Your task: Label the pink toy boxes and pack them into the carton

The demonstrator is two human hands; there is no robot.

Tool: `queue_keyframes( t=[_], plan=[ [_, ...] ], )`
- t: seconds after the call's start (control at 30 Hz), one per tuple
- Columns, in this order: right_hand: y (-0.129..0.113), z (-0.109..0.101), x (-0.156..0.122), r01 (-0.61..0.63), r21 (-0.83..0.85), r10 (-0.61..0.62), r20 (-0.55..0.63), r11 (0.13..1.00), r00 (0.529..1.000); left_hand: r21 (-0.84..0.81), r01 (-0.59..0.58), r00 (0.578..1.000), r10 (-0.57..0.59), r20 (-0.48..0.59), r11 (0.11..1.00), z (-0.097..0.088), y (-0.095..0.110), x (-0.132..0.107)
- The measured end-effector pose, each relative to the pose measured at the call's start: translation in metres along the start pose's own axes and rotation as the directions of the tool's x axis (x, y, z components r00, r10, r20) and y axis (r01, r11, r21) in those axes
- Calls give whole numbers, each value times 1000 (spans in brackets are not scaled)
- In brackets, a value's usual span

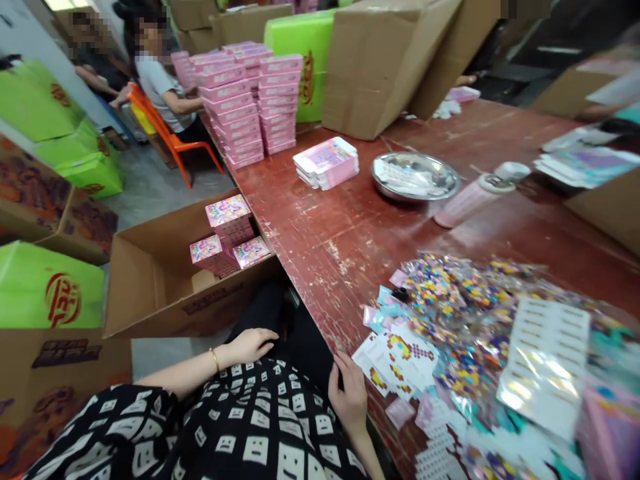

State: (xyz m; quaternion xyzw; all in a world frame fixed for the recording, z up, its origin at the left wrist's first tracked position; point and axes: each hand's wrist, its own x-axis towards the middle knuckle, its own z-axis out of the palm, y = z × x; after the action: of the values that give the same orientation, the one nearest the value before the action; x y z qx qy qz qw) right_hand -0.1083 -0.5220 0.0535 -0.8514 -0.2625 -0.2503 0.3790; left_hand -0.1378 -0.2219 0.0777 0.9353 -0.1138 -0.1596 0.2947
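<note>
My left hand point(253, 345), with a thin gold bangle at its wrist, lies flat on my lap, fingers stretched out and holding nothing. My right hand point(349, 387) rests at the edge of the red table point(320, 260), its fingers loosely bent and nothing in them. Nearest to it are white pattern cards point(400, 353) printed with coloured pixel shapes. Beyond these cards spreads a heap of clear bags of colourful beads point(465, 293). A white sheet with rows of gold marks point(547, 353) lies on the heap, and small pink and blue packets point(385, 310) sit at its near side.
An open carton point(145, 287) holding stacked small printed boxes point(227, 212) stands left of the table. Pink boxes point(235, 100) are piled at the far end, by a flat stack point(327, 162). A metal bowl point(415, 177) and a pink bottle point(470, 200) stand mid-table. A co-worker point(165, 87) sits beyond.
</note>
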Motion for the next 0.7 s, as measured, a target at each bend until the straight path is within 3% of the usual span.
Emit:
queue_keyframes(
  t=[0.13, 0.3, 0.4, 0.5, 0.57, 0.6, 0.7],
  plan=[
    [-11, -13, 10, -90, 62, 90, 16, 994, 996, -53, -188, 974, 179, -143, 981, 3, 21, 25],
    [-35, -41, 27, -66, 126, 55, 83, 990, 995, -130, -475, 830, 394, -395, 870, -7, 59, 68],
    [-49, -47, 24, -93, 85, 86, 79, 992, 993, -120, -555, 781, 466, -416, 823, -11, 77, 93],
    [-51, -46, -11, -229, 63, 228, 16, 971, 974, -22, -616, 752, 579, -315, 787, -6, 87, 125],
    [-51, -44, -60, -413, 2, 412, -65, 911, 909, 102, -627, 742, 631, -227, 773, 3, 89, 146],
    [-55, -43, -91, -528, -46, 520, -124, 848, 845, 167, -611, 748, 634, -198, 774, 8, 89, 155],
    [-95, -33, -186, -821, -157, 761, -311, 549, 569, 311, -534, 789, 596, -152, 786, 18, 91, 175]
  ],
)
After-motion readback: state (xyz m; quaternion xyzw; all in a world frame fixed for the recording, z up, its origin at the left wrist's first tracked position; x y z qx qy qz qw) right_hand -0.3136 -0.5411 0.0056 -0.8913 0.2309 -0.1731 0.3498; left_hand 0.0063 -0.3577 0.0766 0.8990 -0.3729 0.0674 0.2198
